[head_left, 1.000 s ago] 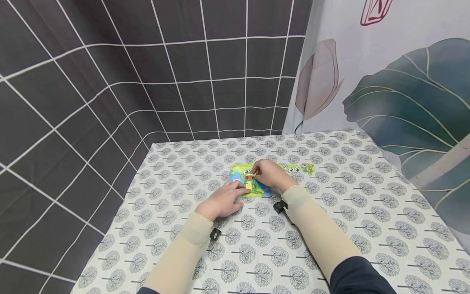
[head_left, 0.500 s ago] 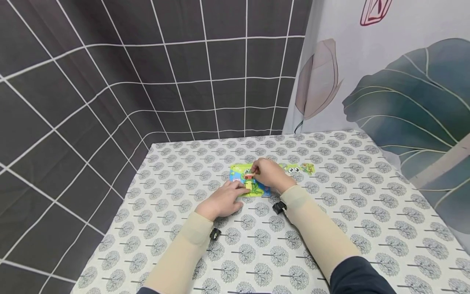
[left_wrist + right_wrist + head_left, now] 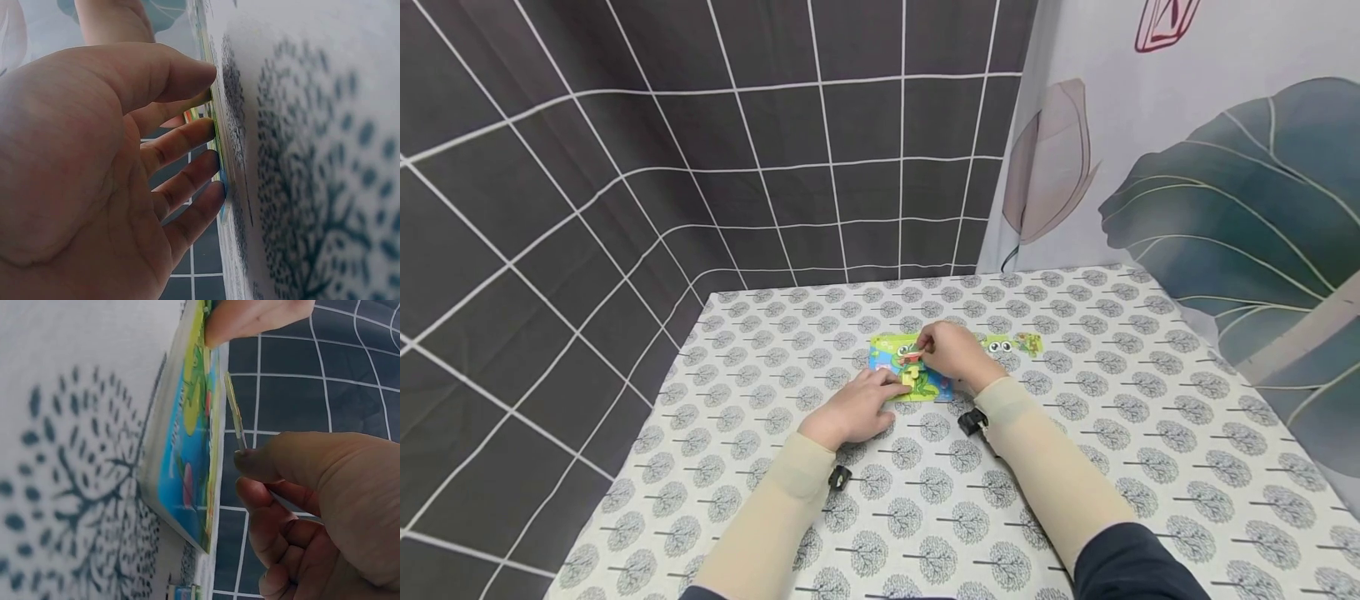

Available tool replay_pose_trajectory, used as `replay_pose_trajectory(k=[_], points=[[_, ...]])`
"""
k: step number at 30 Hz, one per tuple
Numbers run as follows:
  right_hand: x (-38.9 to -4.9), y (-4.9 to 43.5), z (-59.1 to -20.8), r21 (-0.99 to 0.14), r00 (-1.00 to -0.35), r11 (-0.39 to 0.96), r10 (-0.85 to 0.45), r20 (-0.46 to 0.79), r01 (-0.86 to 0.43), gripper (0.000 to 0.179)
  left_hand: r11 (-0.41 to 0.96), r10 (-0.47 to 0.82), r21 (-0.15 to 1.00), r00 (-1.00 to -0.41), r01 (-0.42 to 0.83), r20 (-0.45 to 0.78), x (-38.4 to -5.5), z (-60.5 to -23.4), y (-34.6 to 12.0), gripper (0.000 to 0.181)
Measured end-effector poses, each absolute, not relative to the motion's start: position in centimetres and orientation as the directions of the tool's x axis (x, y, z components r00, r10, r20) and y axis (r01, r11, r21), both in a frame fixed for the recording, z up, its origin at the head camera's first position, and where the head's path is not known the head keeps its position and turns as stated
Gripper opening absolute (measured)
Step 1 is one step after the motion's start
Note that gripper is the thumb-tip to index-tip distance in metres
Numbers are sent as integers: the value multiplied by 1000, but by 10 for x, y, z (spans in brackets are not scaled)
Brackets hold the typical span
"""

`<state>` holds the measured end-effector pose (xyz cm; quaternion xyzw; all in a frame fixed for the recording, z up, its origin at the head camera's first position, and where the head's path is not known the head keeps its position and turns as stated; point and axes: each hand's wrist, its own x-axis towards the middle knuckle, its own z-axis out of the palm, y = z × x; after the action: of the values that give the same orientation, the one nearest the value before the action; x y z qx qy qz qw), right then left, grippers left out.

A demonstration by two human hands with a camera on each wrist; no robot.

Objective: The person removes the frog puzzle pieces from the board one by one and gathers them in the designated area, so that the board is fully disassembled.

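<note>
A jigsaw puzzle board (image 3: 880, 360) with a green frog on a blue and yellow-green ground lies flat on the table, in the middle of the head view. My right hand (image 3: 953, 357) pinches a thin puzzle piece (image 3: 234, 412) between thumb and index finger; in the right wrist view it stands tilted, just off the board's face. From the head view the piece shows red, over the frog's mouth. With fairly straight fingers, my left hand (image 3: 856, 410) rests on the board's lower left part. The left wrist view shows its fingertips (image 3: 209, 165) touching the board edge-on.
Right of the board lie a loose piece with two cartoon eyes (image 3: 1000, 347) and a green patterned piece (image 3: 1028, 344). A cloth with tree prints (image 3: 917, 508) covers the table. Behind hangs a dark grid curtain (image 3: 865, 192), and a leaf-print curtain (image 3: 1247, 183) at right.
My right hand has shifted slightly up and right, with the pinched piece turning a little. More yellow-green shows below the piece on the frog's body. My left hand has stayed in place.
</note>
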<state>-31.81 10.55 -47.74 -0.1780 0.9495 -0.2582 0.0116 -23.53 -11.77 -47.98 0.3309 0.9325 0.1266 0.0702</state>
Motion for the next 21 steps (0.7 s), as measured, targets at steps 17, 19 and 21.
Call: replay_pose_trajectory(k=[17, 19, 21], points=[[-315, 128, -467, -518, -943, 796, -327, 64, -312, 14, 753, 628, 291, -777, 590, -51, -235, -480, -117, 55], [-314, 133, -466, -536, -942, 786, -331, 57, -309, 13, 753, 629, 287, -776, 592, -49, -235, -480, -117, 55], [-312, 137, -465, -555, -941, 774, -333, 50, -304, 11, 755, 629, 282, -776, 592, -54, -235, -480, -117, 56]])
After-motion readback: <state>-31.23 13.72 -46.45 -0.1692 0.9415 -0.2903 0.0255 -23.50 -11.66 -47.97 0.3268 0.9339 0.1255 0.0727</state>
